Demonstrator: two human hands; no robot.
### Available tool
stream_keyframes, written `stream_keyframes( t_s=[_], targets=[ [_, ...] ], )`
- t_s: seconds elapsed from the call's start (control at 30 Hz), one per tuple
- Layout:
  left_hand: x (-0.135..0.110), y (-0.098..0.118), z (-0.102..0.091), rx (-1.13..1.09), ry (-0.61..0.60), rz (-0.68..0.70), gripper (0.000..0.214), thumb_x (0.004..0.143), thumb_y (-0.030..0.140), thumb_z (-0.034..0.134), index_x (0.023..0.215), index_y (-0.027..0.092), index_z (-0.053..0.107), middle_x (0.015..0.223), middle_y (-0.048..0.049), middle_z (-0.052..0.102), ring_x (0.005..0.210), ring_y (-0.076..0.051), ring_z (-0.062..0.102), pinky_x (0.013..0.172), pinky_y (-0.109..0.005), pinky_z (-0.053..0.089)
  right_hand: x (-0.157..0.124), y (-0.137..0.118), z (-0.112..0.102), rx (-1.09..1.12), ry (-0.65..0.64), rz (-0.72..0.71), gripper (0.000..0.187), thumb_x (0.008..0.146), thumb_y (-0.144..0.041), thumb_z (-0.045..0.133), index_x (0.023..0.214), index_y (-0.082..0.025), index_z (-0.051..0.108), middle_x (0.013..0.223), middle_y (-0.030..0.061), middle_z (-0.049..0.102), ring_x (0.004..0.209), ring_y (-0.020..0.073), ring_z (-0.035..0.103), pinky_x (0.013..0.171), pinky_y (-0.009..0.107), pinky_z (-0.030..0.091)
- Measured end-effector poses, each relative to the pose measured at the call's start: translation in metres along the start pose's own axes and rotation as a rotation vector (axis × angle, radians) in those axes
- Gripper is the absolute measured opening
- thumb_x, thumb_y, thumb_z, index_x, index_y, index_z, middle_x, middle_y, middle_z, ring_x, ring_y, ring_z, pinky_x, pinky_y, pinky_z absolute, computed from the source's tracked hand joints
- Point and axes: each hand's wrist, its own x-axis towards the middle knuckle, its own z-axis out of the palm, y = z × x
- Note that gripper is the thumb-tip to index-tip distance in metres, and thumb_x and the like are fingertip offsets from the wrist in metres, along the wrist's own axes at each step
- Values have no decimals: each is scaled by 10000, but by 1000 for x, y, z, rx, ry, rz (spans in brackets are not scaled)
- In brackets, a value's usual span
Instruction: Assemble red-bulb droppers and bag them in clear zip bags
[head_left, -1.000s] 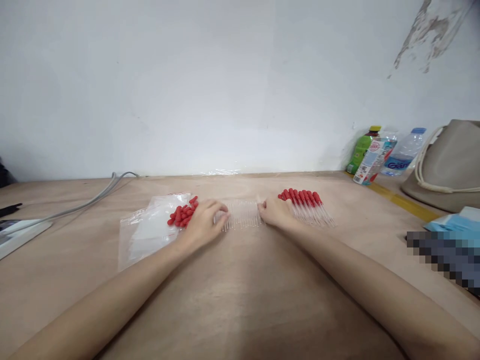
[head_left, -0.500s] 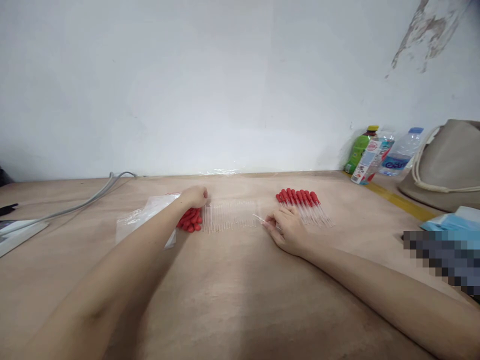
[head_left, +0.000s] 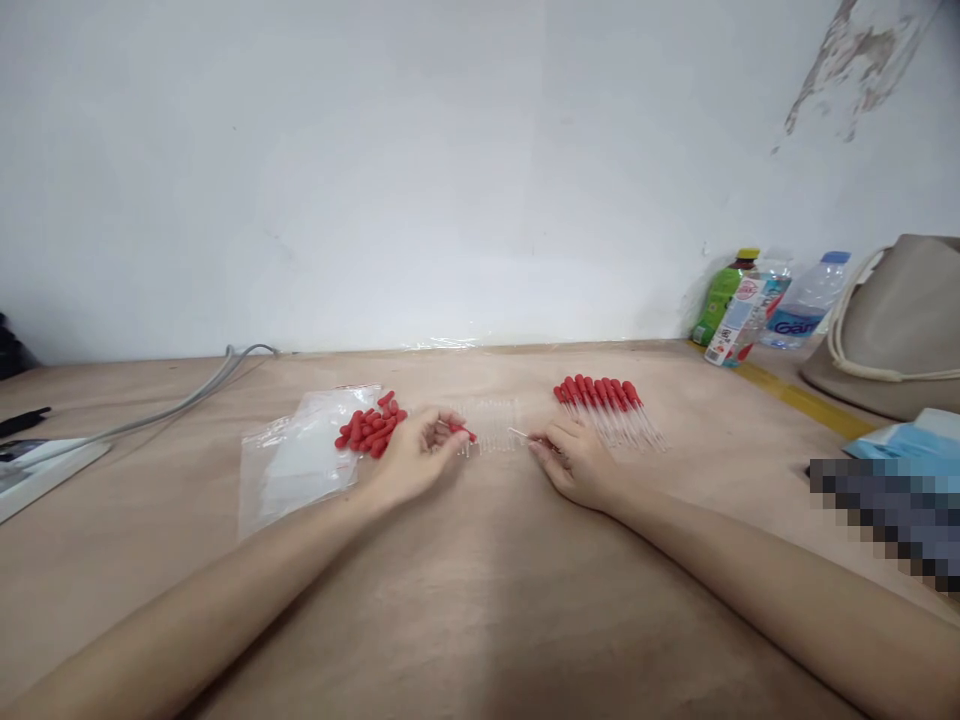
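My left hand [head_left: 418,460] pinches a small red rubber bulb [head_left: 463,431] at its fingertips, just right of a loose heap of red bulbs [head_left: 369,427]. My right hand [head_left: 576,462] pinches a thin clear glass tube [head_left: 519,434], its free end pointing left toward the bulb. Between and behind my hands lies a row of clear glass tubes [head_left: 491,424]. To the right of my right hand sits a row of finished droppers with red bulbs [head_left: 609,404].
A clear plastic bag [head_left: 300,459] lies left of the bulb heap on the wooden table [head_left: 465,590]. Bottles [head_left: 742,302] and a beige bag [head_left: 896,335] stand at the far right by the wall. A grey cable [head_left: 161,405] and white items sit at the left.
My left hand left the bulb heap and came right toward the middle with one red bulb. My right hand holds its tube in much the same place.
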Motion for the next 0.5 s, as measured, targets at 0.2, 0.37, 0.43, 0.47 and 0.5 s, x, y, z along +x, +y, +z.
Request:
stream_keyframes(
  t_s=[0.2,0.37,0.43,0.47,0.5],
  targets=[
    [-19,3,19,-155,-78,-98,264,714,311,640,695,161,423,692,11,540,632,-119,590,560,-221,446,-1,-10,-1,50,-38,-22,145,845,-243,424,836,-172,550,721,17,609,639,116,534,721,301,316],
    [-20,5,16,-106,-105,-74,244,725,315,630,801,170,448,725,17,553,595,-98,557,542,-216,440,0,-18,-3,74,-53,-64,144,845,-241,431,840,-165,553,714,21,604,650,120,536,717,302,311],
    [-20,5,16,-98,-99,-50,246,724,310,633,859,172,481,809,-5,581,656,-109,574,588,-233,466,0,-20,-2,70,-62,-76,152,848,-244,429,846,-163,558,714,25,605,653,124,537,710,301,312],
    [-20,4,16,-95,-100,-43,253,723,309,635,887,173,499,844,-17,593,689,-119,583,613,-244,478,0,-20,-2,70,-66,-80,156,850,-246,427,849,-164,559,715,27,606,654,124,538,706,300,312],
    [-20,4,16,-92,-106,-39,259,726,310,633,911,172,516,867,-28,607,714,-129,591,634,-256,488,1,-20,-1,72,-70,-82,159,853,-249,424,851,-164,559,717,27,606,654,124,538,703,298,313]
  ],
)
